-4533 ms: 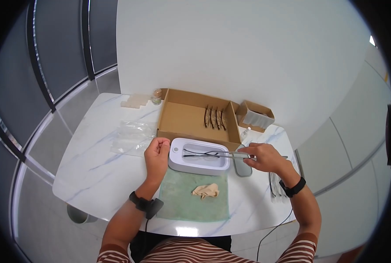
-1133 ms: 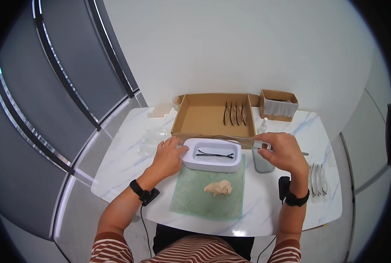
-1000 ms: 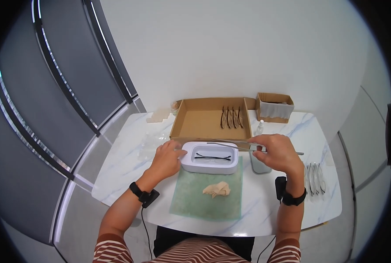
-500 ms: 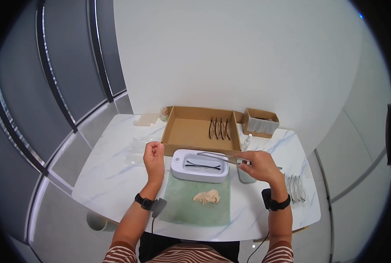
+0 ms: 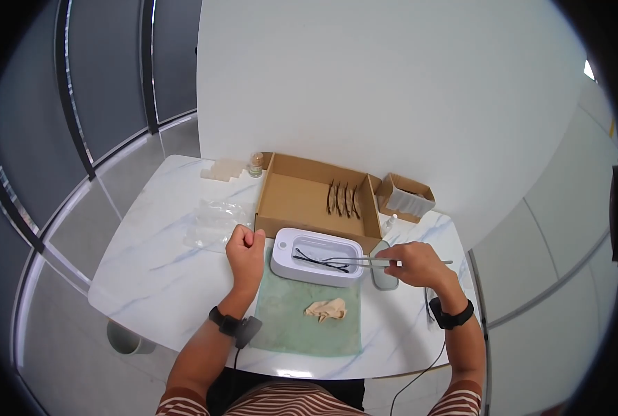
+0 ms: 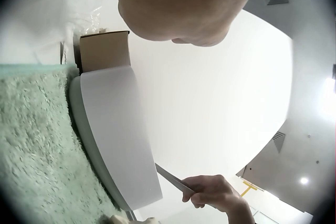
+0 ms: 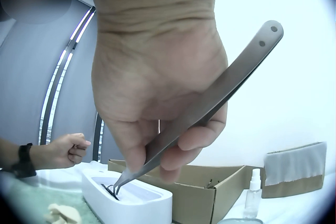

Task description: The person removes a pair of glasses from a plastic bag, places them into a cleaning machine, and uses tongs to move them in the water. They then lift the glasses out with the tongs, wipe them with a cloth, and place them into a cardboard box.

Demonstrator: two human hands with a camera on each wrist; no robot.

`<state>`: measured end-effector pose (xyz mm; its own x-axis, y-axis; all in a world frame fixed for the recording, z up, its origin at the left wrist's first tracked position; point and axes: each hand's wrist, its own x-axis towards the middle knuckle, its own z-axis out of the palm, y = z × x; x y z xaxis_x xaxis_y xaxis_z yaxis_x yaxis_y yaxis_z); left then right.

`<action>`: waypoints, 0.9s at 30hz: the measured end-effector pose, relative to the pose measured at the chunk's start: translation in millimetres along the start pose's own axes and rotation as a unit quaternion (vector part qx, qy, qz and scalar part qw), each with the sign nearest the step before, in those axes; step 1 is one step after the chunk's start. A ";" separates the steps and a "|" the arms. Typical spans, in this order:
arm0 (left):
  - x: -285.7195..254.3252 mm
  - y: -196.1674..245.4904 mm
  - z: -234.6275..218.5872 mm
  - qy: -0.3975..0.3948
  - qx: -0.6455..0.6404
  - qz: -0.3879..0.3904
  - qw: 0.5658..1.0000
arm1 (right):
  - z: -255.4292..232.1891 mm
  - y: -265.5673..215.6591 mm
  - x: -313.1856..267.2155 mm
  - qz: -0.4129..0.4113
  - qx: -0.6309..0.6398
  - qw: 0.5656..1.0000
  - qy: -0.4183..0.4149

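My right hand [image 5: 420, 265] pinches steel tweezers [image 7: 210, 98] between thumb and fingers. The tweezers' tips reach down into the basin of a white tub-shaped cleaner [image 5: 316, 277] and meet a pair of black-armed eyeglasses [image 5: 312, 259]. Those glasses lie aslant in the basin, one arm crossing the other. Beside the tub's left end my left hand [image 5: 245, 258] is held up, fingers curled in and nothing visible in them. In the left wrist view the tub's outer wall [image 6: 118, 129] hides the glasses.
A shallow cardboard box [image 5: 292, 194] behind the tub holds several eyeglasses. To its right stand a smaller carton [image 5: 406, 201] and a spray bottle [image 5: 389, 225]. A grey oval lid [image 5: 385, 279] lies by the tub. In front, a crumpled beige cloth [image 5: 326, 310] rests on a green towel [image 5: 274, 329].
My left hand has come off the tub's left end and curled. The tweezers have gone from over the tub down to the glasses, which now lie askew instead of lengthwise.
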<state>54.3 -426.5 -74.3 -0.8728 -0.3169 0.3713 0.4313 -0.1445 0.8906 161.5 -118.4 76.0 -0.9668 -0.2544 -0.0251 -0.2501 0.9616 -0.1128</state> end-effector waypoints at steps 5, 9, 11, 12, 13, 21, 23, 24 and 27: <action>-2.4 4.8 0.0 0.001 0.007 0.014 1.000 | -11.4 -14.6 -2.4 -0.019 -0.001 0.999 -0.041; -3.1 5.0 0.0 0.002 -0.003 0.006 1.000 | -8.9 -17.2 5.5 -0.023 -0.052 0.996 -0.066; -2.4 6.0 0.0 0.002 -0.014 0.006 1.000 | -7.8 -20.8 5.8 -0.020 -0.067 0.996 -0.047; -2.2 6.3 -0.3 0.001 -0.025 0.004 1.000 | -6.4 -21.7 6.2 -0.020 -0.068 0.996 -0.047; -2.1 7.0 -0.5 0.001 -0.025 0.004 1.000 | -4.4 -22.1 6.1 -0.019 -0.080 0.996 -0.036; -3.0 4.9 -0.1 -0.014 -0.040 0.000 0.999 | 1.6 -28.0 0.3 0.002 -0.095 0.995 -0.009; -4.1 4.7 0.1 -0.015 -0.039 0.000 0.999 | -8.7 -23.5 -6.1 -0.019 -0.065 0.998 0.015; -4.8 4.7 0.2 -0.017 -0.038 0.001 0.999 | -14.3 -22.4 -8.8 -0.018 -0.066 0.998 0.014; -6.1 9.5 -0.7 -0.022 -0.018 -0.011 1.000 | -27.4 -13.7 -12.0 0.010 -0.054 0.998 0.016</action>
<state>63.9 -426.7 -68.3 -0.8907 -0.2723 0.3640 0.4197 -0.1850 0.8886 175.1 -125.6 105.1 -0.9724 -0.2333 0.0050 -0.2333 0.9724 -0.0040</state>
